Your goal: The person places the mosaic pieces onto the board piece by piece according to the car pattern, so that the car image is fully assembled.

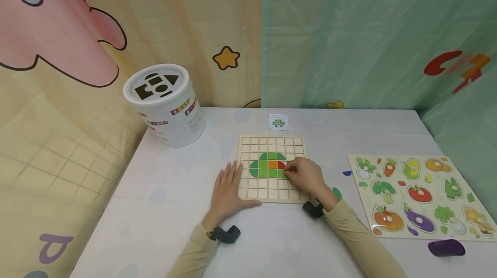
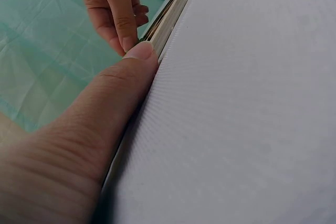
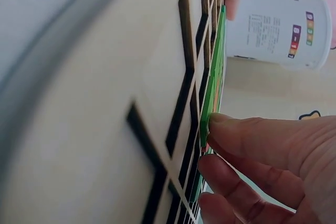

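A wooden grid board (image 1: 273, 193) lies on the table, with green, orange and red flat tiles forming a domed shape in its cells. My left hand (image 1: 229, 192) is spread along the board's left side, its thumb at the front edge; the left wrist view shows the thumb (image 2: 113, 90) against that edge. At the right end of the shape, my right hand (image 1: 308, 176) has curled fingers close by the red tile (image 1: 281, 164). The right wrist view shows its thumb and fingers pinching a green tile (image 3: 206, 125) at the grid surface; the fingers partly hide it.
Behind the board lies a small picture card (image 1: 278, 122). A white bucket (image 1: 171, 118) with shaped holes stands back left. To the right are a vegetable puzzle board (image 1: 400, 200), a purple cup-like object (image 1: 446, 248), a loose blue piece (image 1: 347, 173) and a green piece (image 1: 337, 192).
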Action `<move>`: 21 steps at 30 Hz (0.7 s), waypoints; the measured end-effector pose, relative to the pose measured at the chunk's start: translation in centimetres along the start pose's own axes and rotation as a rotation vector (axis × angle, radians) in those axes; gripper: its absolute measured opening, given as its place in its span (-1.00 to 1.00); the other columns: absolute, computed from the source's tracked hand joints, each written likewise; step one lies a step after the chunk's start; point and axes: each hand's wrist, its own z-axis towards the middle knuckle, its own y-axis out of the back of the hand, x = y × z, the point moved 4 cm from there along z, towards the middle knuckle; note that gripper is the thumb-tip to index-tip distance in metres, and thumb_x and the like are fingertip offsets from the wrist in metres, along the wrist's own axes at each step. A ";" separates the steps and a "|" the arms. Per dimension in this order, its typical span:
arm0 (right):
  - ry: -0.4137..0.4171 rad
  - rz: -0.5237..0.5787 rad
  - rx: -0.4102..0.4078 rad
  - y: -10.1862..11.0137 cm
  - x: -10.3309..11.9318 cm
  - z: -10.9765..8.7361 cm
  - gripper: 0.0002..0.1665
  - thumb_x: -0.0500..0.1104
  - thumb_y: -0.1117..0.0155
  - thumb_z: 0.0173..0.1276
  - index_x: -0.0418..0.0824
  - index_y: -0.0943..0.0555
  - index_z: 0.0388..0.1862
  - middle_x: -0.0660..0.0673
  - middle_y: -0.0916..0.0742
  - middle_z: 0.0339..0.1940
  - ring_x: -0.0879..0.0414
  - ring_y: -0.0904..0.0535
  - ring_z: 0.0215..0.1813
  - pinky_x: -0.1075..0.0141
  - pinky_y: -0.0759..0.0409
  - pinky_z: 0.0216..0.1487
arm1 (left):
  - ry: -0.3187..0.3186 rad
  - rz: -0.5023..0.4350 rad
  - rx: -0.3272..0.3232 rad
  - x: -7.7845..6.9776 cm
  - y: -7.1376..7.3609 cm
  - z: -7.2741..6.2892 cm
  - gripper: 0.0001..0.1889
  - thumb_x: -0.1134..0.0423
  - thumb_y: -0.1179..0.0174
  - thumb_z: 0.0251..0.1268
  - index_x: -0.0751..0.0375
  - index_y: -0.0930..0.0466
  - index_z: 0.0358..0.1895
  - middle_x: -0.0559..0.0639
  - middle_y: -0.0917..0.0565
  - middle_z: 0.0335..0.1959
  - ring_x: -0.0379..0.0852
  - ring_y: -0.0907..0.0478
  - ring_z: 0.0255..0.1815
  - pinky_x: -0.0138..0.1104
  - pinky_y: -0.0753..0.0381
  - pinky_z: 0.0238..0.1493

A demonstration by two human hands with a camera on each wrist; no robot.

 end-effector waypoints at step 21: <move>-0.115 0.029 -0.072 5.7 -6.2 -3.5 -0.81 -0.07 -0.34 0.27 -0.18 -0.73 -0.30 0.02 -0.68 -0.48 0.15 -0.43 -0.53 0.30 -0.36 -0.62 | -0.006 0.017 -0.005 0.0 -0.1 0.1 0.29 -0.54 -0.19 -0.22 0.26 0.06 0.50 0.16 0.04 0.51 0.09 0.20 0.50 -0.07 0.25 0.44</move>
